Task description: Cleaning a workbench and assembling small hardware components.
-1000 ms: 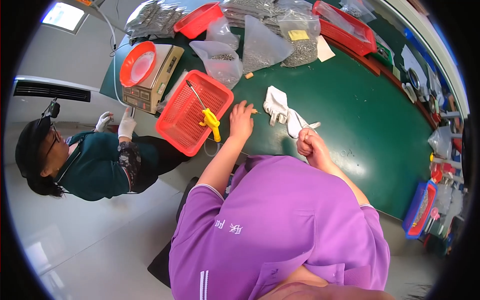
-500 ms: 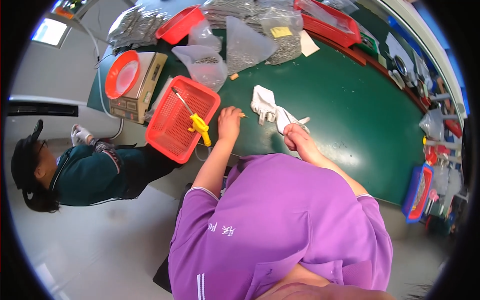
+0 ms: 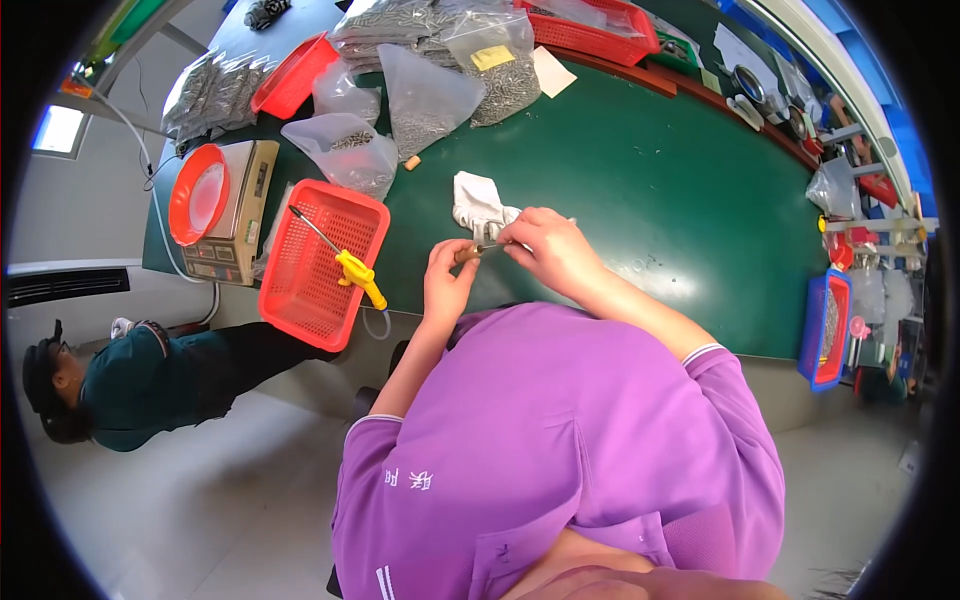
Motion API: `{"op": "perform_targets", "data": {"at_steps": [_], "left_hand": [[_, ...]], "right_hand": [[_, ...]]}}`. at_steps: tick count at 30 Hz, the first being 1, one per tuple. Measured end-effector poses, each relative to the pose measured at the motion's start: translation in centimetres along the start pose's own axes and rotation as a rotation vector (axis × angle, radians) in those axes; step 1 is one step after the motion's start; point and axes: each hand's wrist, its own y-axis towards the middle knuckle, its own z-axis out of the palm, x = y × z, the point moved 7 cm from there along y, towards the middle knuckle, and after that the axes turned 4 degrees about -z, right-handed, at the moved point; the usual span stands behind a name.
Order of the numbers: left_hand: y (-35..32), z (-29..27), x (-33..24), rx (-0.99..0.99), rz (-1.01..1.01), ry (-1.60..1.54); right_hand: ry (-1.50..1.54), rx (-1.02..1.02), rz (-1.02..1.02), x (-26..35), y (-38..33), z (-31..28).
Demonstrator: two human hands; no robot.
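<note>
Above the near part of the green table, both my hands meet at a small tool with a brown, wood-like handle and a thin metal shaft. My left hand is closed around the handle end. With fingertips pinched, my right hand holds the shaft side; its far tip is hidden by the fingers. White cloth gloves lie just beyond my hands, partly covered by the right one. Left of my left hand, a yellow air blow gun with a long metal nozzle rests across a red perforated basket.
An orange-red bowl sits on a scale at the left. Bags of small metal parts and red trays line the back. A small tan plug lies mid-table. At far left stands a co-worker.
My right hand has left the gloves and moved left to the small tool in my left hand. The view has shifted, and the co-worker appears farther down and turned.
</note>
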Motion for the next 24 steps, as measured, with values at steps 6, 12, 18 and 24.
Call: {"op": "perform_targets", "data": {"at_steps": [6, 12, 18, 24], "left_hand": [[-0.9, 0.3, -1.4, -0.003, 0.068, 0.025], [-1.3, 0.7, -1.9, 0.02, 0.135, 0.06], [-1.5, 0.9, 1.7, 0.097, -0.104, -0.217], [-0.3, -2.9, 5.7, -0.131, -0.104, -0.39]], "right_hand": [[-0.099, 0.049, -0.022, -0.1, -0.5, 1.1], [-0.094, 0.125, -0.014, -0.3, -0.7, 2.1], [0.023, 0.15, 0.067, -0.3, 1.3, 2.0], [-0.125, 0.276, 0.003, -4.1, 6.9, 5.3]]}}
